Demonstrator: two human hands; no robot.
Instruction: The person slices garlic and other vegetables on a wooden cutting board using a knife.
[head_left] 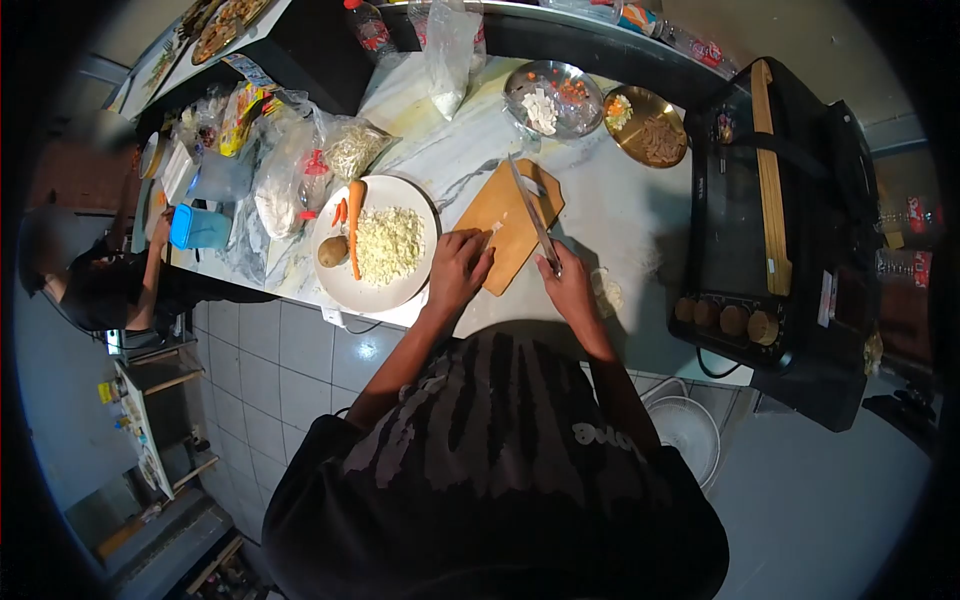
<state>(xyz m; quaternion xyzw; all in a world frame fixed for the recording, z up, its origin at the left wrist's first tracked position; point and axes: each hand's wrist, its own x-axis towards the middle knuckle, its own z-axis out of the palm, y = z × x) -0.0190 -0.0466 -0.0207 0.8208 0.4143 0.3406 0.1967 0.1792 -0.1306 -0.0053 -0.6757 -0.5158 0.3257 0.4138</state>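
A wooden cutting board (512, 225) lies at an angle on the marble counter, with small pale pieces on it. My right hand (568, 283) is closed round the handle of a long knife (534, 212), whose blade points away over the board's right side. On the board's lower left rests my left hand (461, 264), fingers bent; whether it holds anything is too small to tell. Left of it stands a white plate (376, 298) with a heap of chopped pale food (391, 245), a carrot (355, 228), red chillies (340, 213) and a round brown item (333, 251).
Two metal plates (517, 118) (647, 157) of cut food stand at the back. A black oven (735, 230) is at the right. Plastic bags (285, 190) and a blue container (203, 228) lie left, near another person (100, 280). A basin (683, 435) is below.
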